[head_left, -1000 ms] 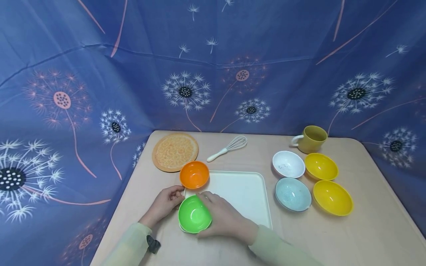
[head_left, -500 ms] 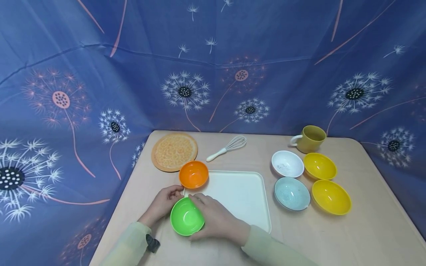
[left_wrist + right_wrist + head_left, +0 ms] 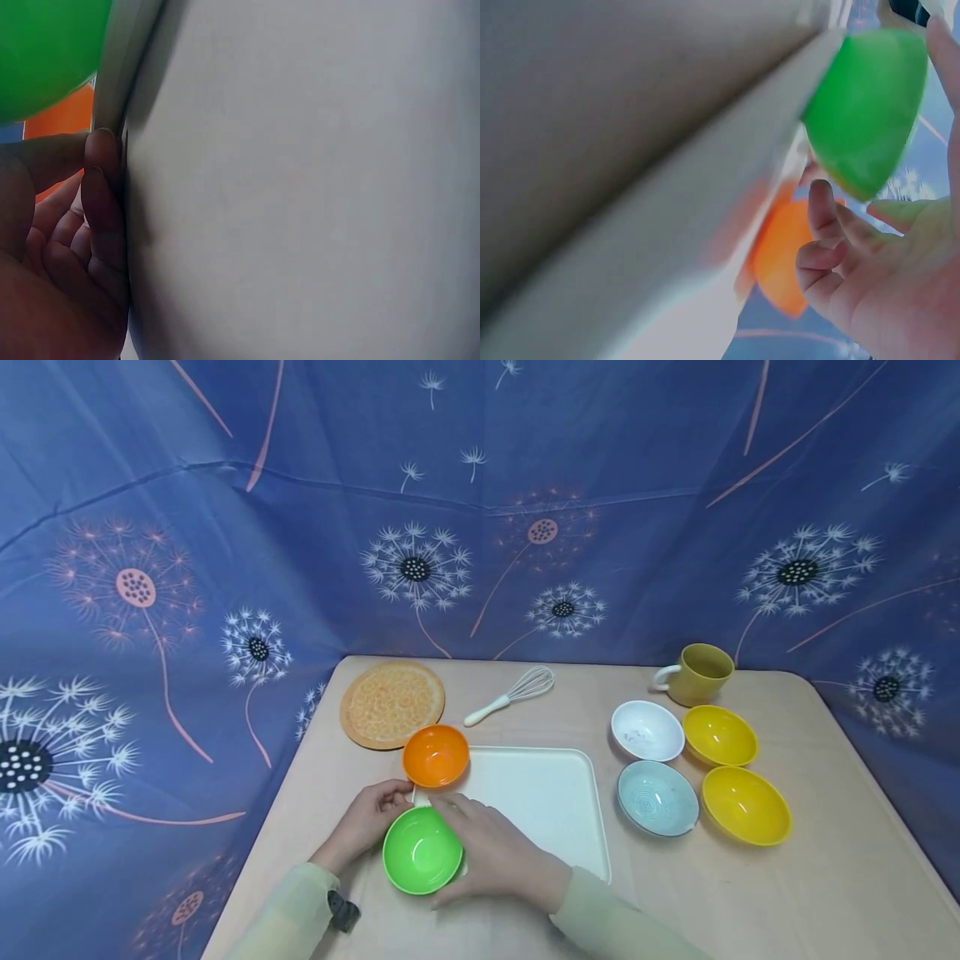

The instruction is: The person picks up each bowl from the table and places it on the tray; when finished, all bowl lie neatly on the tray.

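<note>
A green bowl point(image 3: 422, 853) sits on the near left part of the white tray point(image 3: 543, 789). At the tray's far left corner stands an orange bowl point(image 3: 435, 757). My left hand point(image 3: 363, 822) pinches the tray's left edge between thumb and fingers; in the left wrist view its fingertips point(image 3: 101, 154) meet at the rim. My right hand point(image 3: 498, 856) curves loosely beside the green bowl's right side, fingers spread. In the right wrist view the green bowl point(image 3: 870, 112) stands apart from the palm, and the lower fingers are loosely bent.
Behind lie a pizza-patterned round board point(image 3: 392, 703) and a whisk point(image 3: 510, 695). On the right are a white bowl point(image 3: 647, 731), a light blue bowl point(image 3: 657, 799), two yellow bowls point(image 3: 720, 735) and a mustard mug point(image 3: 701, 674). A patterned blue cloth point(image 3: 480, 510) hangs behind the table.
The green bowl has moved left and down onto the tray with my right hand. My right hand's fingers have since loosened around it. The left hand stays at the tray edge.
</note>
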The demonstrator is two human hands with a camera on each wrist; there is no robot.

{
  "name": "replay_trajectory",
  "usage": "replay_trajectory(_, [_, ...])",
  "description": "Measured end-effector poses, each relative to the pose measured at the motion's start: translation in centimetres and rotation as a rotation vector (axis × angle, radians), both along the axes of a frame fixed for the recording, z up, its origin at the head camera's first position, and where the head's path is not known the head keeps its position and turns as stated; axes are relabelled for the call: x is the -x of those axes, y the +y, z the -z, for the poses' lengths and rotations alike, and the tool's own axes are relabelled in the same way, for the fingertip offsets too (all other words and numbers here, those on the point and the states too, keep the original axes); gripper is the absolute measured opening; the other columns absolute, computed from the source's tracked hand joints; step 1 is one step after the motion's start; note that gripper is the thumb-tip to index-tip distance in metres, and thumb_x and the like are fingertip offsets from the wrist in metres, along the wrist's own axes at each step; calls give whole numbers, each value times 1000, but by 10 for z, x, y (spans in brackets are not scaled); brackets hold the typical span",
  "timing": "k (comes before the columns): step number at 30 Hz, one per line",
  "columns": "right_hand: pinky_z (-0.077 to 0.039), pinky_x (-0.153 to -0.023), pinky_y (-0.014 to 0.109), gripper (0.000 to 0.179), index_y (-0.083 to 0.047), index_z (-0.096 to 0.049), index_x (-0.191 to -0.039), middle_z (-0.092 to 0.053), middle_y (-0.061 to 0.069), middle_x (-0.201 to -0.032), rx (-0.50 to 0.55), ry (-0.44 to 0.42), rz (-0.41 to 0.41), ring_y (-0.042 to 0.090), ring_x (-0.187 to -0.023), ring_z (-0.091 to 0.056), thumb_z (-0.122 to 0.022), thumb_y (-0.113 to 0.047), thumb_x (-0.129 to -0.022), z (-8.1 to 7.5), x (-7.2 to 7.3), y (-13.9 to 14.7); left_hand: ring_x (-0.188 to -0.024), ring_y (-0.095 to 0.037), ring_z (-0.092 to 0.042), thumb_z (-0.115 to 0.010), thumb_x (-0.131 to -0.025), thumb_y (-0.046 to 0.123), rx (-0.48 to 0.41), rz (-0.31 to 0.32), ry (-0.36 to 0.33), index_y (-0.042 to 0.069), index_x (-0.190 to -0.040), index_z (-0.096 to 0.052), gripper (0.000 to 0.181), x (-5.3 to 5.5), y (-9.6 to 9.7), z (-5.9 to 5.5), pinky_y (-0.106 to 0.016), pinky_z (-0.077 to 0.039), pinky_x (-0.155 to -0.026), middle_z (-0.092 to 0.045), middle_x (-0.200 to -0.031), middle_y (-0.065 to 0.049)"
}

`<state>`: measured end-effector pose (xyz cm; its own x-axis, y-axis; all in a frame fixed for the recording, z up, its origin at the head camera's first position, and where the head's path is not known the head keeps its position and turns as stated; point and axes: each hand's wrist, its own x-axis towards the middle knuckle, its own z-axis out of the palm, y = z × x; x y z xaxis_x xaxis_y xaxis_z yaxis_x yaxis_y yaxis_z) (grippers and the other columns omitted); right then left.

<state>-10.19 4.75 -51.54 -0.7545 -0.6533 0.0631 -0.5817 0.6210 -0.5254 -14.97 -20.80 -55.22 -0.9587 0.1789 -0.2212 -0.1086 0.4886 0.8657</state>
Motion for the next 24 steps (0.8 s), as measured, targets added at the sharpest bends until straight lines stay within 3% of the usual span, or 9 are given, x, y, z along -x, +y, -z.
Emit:
replay_trajectory(6, [-40, -112, 50, 132, -15, -28, -166, -37, 3, -163, -13, 32, 77, 23, -143, -43, -83, -80, -65, -15, 10, 38, -79, -19, -57, -74, -96, 9, -24, 1, 15, 5, -128, -71, 33, 1, -1, 2, -28, -47, -73, -65, -88, -2])
replay_trajectory(10, [-38, -113, 52, 126, -14, -33, -164, -41, 8, -161, -22, 86, 154, 29, -144, -44, -84, -76, -67, -29, 18, 76, -79, -20, -57, -74, -96, 8, -31, -12, 0, 6, -128, -71, 33, 1, 0, 3, -28, -47, -74, -64, -88, -3])
replay_trajectory(15, [-39, -112, 56, 120, -21, -34, -164, -42, 5, -160, 5, 125, 275, 32, -144, -43, -84, -75, -69, -44, 23, 133, -81, -20, -57, -74, -96, 9, -22, -18, -12, 7, -129, -71, 34, 1, 1, 1, -30, -47, -76, -63, -88, -2])
replay_trajectory(24, [-35, -104, 75, 123, -17, -28, -166, -35, 22, -162, -73, 63, 520, 48, -142, -35, -81, -76, -72, -63, 14, 239, -81, -20, -55, -75, -97, 11, -22, -13, -12, 8, -130, -71, 33, -1, 2, 0, -31, -45, -74, -63, -89, -2])
